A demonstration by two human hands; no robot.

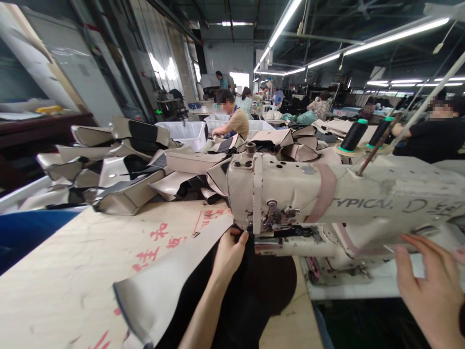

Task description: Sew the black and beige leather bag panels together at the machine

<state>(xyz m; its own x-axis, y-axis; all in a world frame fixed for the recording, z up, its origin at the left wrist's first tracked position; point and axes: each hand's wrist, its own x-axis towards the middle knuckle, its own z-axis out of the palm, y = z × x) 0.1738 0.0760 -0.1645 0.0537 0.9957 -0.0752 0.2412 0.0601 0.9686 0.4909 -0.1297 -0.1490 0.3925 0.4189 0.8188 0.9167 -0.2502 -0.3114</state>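
My left hand (229, 254) is closed on the edge of a beige and black leather-like cover (170, 257), close to the needle end of a sewing machine (283, 189). The thumb and fingers pinch the material beside the presser area; the needle tip itself I cannot make out. Pale panel and black lining drape down toward me over the wooden table. At the right, my right hand (430, 286) is raised in front of the machine body, fingers stretched and thumb apart, touching nothing that I can see. A thin white sliver shows by its thumb; I cannot tell what it is.
The plywood table (83, 257) carries red markings. Behind it lies a heap of beige and black sewn pieces (127, 189). Black thread cones (354, 135) stand behind the machine. A blue surface (32, 237) is at the left. Several people work farther back, one person (236, 121) near white bins (187, 133).
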